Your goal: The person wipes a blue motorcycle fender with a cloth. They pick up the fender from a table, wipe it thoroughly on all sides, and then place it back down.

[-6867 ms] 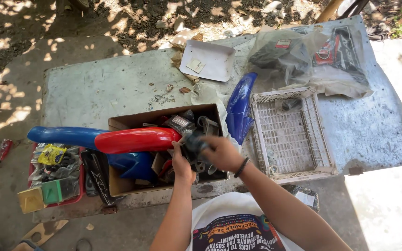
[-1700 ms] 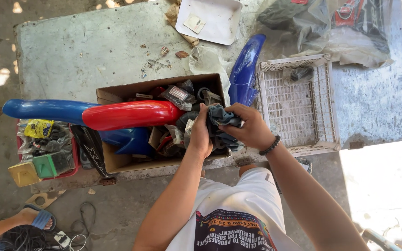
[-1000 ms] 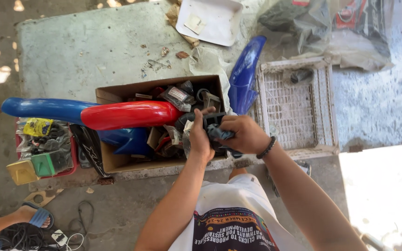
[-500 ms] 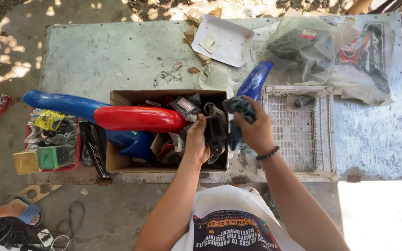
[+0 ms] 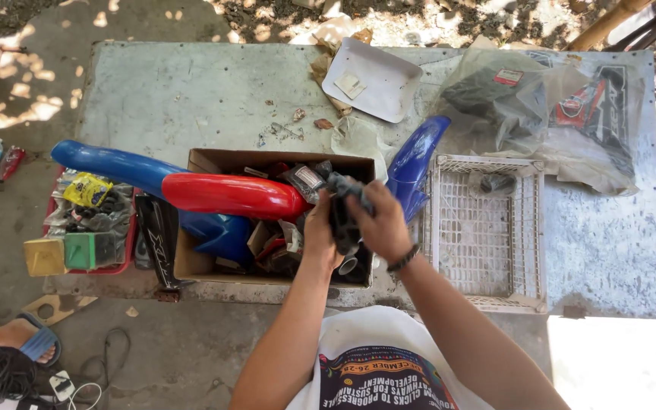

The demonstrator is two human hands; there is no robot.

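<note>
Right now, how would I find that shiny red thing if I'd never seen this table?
Look at the big grey table and find the open cardboard box near its front edge. The long red fender lies across the box's top, left of the person's left hand. The blue fenders beside it share its curved shape, but it is the only red one.

An outdoor repair yard: motorcycle fenders (image 5: 229, 194) and parts box (image 5: 206, 163) (cardboard) on a concrete slab (image 5: 176, 99).
</note>
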